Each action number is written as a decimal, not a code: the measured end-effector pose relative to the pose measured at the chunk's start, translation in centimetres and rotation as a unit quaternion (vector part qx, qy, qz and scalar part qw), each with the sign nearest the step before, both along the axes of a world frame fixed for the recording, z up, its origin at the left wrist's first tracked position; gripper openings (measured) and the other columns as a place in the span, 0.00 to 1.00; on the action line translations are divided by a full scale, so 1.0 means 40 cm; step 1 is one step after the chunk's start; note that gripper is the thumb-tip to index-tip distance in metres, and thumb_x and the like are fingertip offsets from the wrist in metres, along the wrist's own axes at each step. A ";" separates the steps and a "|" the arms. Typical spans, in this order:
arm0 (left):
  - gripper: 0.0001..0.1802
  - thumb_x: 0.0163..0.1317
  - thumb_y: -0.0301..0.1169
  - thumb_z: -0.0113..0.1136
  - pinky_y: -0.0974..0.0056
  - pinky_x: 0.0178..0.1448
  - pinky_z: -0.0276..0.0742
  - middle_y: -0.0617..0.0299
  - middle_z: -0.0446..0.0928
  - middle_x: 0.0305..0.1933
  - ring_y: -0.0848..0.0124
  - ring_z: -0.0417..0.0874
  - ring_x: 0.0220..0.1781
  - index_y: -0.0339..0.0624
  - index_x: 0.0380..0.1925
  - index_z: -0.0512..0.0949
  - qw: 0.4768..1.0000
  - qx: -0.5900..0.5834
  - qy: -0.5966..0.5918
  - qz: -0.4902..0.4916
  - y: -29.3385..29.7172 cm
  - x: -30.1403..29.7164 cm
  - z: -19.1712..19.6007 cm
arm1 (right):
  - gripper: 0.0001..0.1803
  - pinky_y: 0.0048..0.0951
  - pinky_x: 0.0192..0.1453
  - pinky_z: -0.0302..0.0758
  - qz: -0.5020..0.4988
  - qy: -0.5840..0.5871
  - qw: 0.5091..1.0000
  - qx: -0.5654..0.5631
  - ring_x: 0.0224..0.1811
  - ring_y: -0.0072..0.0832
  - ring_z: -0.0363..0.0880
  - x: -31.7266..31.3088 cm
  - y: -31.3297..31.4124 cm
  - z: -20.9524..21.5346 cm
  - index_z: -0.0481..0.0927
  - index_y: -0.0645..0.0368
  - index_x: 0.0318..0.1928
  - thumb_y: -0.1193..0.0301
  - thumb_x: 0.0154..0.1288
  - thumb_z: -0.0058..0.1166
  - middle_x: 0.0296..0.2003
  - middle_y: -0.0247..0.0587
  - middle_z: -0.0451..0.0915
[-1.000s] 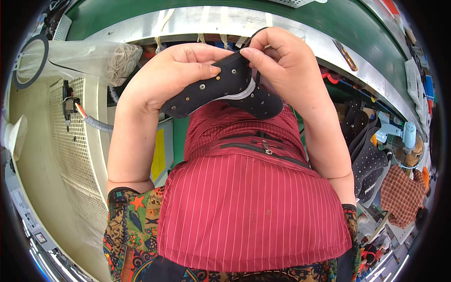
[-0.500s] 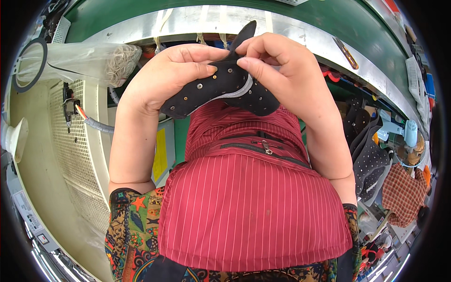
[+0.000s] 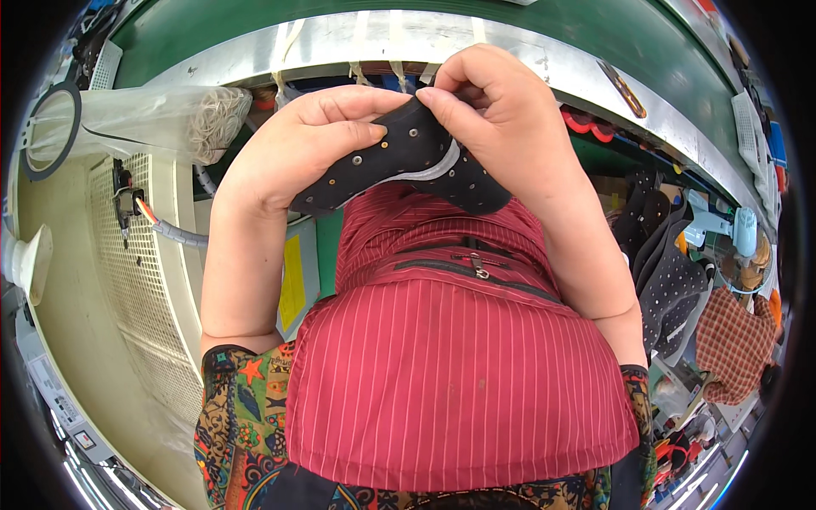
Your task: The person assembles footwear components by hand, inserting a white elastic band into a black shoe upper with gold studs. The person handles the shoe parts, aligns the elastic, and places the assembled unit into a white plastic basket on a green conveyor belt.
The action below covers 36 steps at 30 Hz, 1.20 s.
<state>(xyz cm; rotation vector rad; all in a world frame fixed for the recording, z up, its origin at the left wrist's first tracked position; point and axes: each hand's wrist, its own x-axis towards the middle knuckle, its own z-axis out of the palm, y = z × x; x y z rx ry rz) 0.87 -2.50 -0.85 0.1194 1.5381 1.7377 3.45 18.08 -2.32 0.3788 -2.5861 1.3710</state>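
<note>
The left hand held the studded black piece, its thumb on the outer face and its fingers along the upper edge. The right hand pinched the same edge farther right, between thumb and forefinger. The piece was between the two hands, over the red striped apron and near the table; whether it touched the apron could not be told. A cutter lay on the table's metal border, right of the hands. A clear bag was to the left.
</note>
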 end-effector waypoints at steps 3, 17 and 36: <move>0.15 0.58 0.23 0.58 0.73 0.48 0.75 0.60 0.80 0.43 0.77 0.80 0.44 0.32 0.46 0.76 1.000 0.007 0.011 -0.005 0.006 0.005 0.003 | 0.08 0.35 0.33 0.71 -0.004 0.012 1.000 0.009 0.29 0.39 0.74 0.006 -0.013 -0.010 0.75 0.59 0.30 0.68 0.56 0.58 0.26 0.41 0.74; 0.12 0.62 0.26 0.57 0.76 0.41 0.74 0.66 0.80 0.35 0.82 0.78 0.36 0.34 0.45 0.76 0.980 -0.120 0.154 0.024 0.030 0.021 -0.011 | 0.07 0.33 0.37 0.73 0.066 -0.084 0.994 -0.034 0.31 0.38 0.78 0.007 0.004 0.004 0.79 0.62 0.33 0.71 0.56 0.55 0.28 0.45 0.78; 0.15 0.61 0.23 0.54 0.73 0.44 0.77 0.60 0.81 0.40 0.77 0.82 0.39 0.33 0.48 0.76 0.992 -0.072 0.095 0.050 0.040 0.007 0.005 | 0.06 0.19 0.31 0.67 0.021 -0.045 0.998 -0.040 0.27 0.15 0.69 -0.013 0.059 0.029 0.77 0.64 0.32 0.74 0.57 0.58 0.26 0.30 0.74</move>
